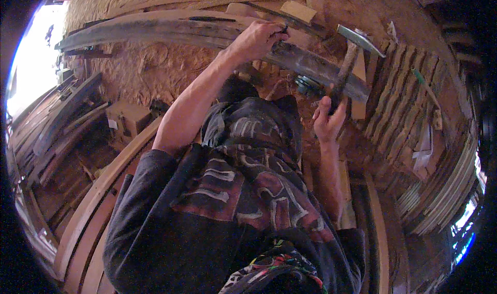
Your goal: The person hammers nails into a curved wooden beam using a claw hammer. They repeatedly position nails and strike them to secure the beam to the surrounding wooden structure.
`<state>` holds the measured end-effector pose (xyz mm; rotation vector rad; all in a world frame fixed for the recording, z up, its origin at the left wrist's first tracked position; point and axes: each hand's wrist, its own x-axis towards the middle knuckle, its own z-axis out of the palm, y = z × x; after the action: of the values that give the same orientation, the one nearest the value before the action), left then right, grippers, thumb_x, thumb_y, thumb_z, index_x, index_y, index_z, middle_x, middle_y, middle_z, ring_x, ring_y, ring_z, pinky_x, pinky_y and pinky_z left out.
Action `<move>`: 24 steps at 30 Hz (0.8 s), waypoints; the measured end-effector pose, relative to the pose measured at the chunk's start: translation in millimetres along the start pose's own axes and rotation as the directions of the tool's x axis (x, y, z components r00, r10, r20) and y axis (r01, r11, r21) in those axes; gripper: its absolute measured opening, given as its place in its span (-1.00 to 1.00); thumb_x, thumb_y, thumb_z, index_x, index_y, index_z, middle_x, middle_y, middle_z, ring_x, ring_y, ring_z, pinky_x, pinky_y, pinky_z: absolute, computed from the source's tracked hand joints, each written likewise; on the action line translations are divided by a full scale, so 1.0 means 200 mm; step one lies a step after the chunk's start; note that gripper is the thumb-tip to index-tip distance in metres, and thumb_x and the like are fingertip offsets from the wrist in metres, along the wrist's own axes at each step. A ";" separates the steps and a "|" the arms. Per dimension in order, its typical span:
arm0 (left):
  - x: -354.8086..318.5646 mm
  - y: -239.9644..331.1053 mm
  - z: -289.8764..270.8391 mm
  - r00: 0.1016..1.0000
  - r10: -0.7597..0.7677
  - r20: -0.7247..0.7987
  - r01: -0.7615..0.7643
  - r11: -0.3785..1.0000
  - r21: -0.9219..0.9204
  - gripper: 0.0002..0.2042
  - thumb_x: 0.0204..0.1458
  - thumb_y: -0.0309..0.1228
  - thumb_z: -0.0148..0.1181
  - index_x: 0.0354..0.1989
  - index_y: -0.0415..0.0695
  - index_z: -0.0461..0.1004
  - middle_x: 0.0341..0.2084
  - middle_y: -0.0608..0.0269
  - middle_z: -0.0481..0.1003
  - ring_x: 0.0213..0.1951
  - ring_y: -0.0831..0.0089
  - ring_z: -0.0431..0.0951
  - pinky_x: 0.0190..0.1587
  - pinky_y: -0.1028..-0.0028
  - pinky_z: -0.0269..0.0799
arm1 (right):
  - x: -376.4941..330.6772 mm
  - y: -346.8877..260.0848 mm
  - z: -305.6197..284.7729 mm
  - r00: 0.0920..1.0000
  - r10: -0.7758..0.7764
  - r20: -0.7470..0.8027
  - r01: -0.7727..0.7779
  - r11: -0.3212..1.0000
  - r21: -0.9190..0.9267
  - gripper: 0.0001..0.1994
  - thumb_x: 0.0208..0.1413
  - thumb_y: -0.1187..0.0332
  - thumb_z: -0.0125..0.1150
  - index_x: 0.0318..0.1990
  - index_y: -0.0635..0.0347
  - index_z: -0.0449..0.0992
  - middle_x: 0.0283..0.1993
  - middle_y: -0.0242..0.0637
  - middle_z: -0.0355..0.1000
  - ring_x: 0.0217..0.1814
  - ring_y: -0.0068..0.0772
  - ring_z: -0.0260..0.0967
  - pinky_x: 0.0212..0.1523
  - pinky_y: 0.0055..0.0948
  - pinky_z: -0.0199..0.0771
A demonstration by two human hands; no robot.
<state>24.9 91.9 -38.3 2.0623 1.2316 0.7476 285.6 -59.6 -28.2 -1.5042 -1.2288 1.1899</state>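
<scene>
Hammer [348,61] gripped tight in right hand [328,119]. Left hand [257,39] pinched on something small, pressed on plank [171,30]. Sawdust [150,69] below.

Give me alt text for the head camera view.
A person's right hand raises a hammer while the left hand pinches something small against a long curved wooden plank, above a sawdust-covered floor with stacked planks.

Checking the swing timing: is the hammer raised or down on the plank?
Raised. The right hand holds the hammer by its handle, head up and clear of the long grey plank, which the left hand grips.
</scene>
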 end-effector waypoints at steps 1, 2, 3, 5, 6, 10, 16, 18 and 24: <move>0.00 0.00 0.00 1.000 0.003 0.020 -0.003 1.000 0.006 -0.82 0.13 -0.40 0.17 -0.19 -0.22 0.59 -0.36 -0.08 0.58 -0.23 -0.04 0.59 -0.17 0.17 0.49 | -0.01 -0.03 0.00 1.000 -0.007 0.017 0.006 1.000 0.015 -0.58 0.37 0.12 0.01 0.13 0.31 0.27 -0.45 -0.38 0.28 -0.58 -0.66 0.22 -0.64 -0.58 0.29; 0.02 -0.01 0.00 0.997 0.026 0.075 -0.026 1.000 -0.001 -0.81 0.13 -0.39 0.17 -0.17 -0.21 0.59 -0.36 -0.07 0.59 -0.22 -0.04 0.59 -0.16 0.16 0.49 | -0.01 -0.06 -0.01 0.999 -0.040 0.018 0.040 0.999 0.019 -0.57 0.37 0.12 -0.01 0.15 0.31 0.26 -0.45 -0.38 0.27 -0.59 -0.66 0.20 -0.65 -0.59 0.28; 0.04 -0.03 0.00 0.991 0.044 0.125 -0.043 0.999 -0.008 -0.80 0.13 -0.39 0.17 -0.15 -0.20 0.59 -0.36 -0.06 0.59 -0.22 -0.03 0.60 -0.15 0.16 0.50 | -0.02 -0.10 -0.01 0.997 -0.073 0.027 0.072 0.997 0.023 -0.56 0.38 0.11 -0.03 0.16 0.31 0.25 -0.46 -0.39 0.25 -0.59 -0.66 0.18 -0.66 -0.59 0.28; 0.06 -0.02 -0.01 0.975 0.052 0.218 -0.054 0.998 0.007 -0.78 0.13 -0.37 0.16 -0.12 -0.19 0.59 -0.34 -0.03 0.60 -0.20 -0.01 0.60 -0.12 0.16 0.49 | -0.04 -0.18 0.01 0.988 -0.153 -0.012 0.153 0.984 0.086 -0.55 0.38 0.10 -0.05 0.18 0.31 0.24 -0.47 -0.40 0.23 -0.60 -0.66 0.16 -0.67 -0.60 0.27; 0.09 0.03 -0.03 0.964 0.048 0.260 -0.054 0.998 0.015 -0.77 0.13 -0.36 0.16 -0.10 -0.18 0.59 -0.32 -0.02 0.60 -0.19 0.00 0.60 -0.11 0.16 0.49 | -0.06 -0.23 0.03 0.979 -0.192 -0.066 0.199 0.972 0.127 -0.55 0.38 0.09 -0.06 0.18 0.31 0.24 -0.47 -0.40 0.22 -0.60 -0.66 0.15 -0.67 -0.61 0.26; 0.19 0.12 -0.07 0.899 -0.021 0.437 -0.013 0.997 0.074 -0.74 0.14 -0.33 0.15 -0.07 -0.17 0.58 -0.24 0.00 0.61 -0.14 0.01 0.60 -0.05 0.16 0.47 | -0.14 -0.25 0.02 0.975 -0.186 -0.120 0.207 0.959 0.192 -0.54 0.38 0.07 -0.08 0.17 0.31 0.24 -0.47 -0.40 0.22 -0.61 -0.68 0.14 -0.68 -0.62 0.25; 0.20 0.03 -0.06 0.913 0.014 0.407 -0.057 0.994 0.092 -0.74 0.15 -0.29 0.15 -0.05 -0.10 0.58 -0.18 0.00 0.60 -0.10 0.01 0.59 0.00 0.16 0.47 | -0.22 -0.17 -0.04 0.998 0.035 0.058 -0.039 0.997 0.069 -0.61 0.39 0.14 -0.08 0.14 0.30 0.25 -0.49 -0.43 0.21 -0.66 -0.70 0.12 -0.71 -0.62 0.22; 0.20 0.01 -0.05 0.905 -0.034 0.423 -0.004 0.996 0.091 -0.74 0.15 -0.28 0.16 -0.06 -0.10 0.58 -0.19 0.00 0.60 -0.10 0.01 0.59 0.01 0.16 0.47 | -0.23 -0.17 -0.04 0.999 0.023 0.040 -0.027 0.996 0.088 -0.62 0.39 0.16 -0.09 0.12 0.30 0.26 -0.49 -0.43 0.21 -0.66 -0.71 0.13 -0.71 -0.62 0.22; 0.18 0.02 -0.06 0.917 -0.030 0.399 -0.001 0.997 0.078 -0.75 0.16 -0.27 0.16 -0.08 -0.10 0.58 -0.22 -0.02 0.60 -0.10 -0.02 0.58 -0.02 0.11 0.47 | -0.23 -0.18 -0.04 1.000 0.020 0.013 -0.022 0.997 0.081 -0.62 0.39 0.15 -0.08 0.12 0.31 0.26 -0.50 -0.44 0.21 -0.67 -0.70 0.13 -0.71 -0.62 0.23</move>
<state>33.8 125.5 -22.5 2.1282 1.0511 0.2498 284.0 -98.8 14.8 -1.4552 -1.1619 1.2499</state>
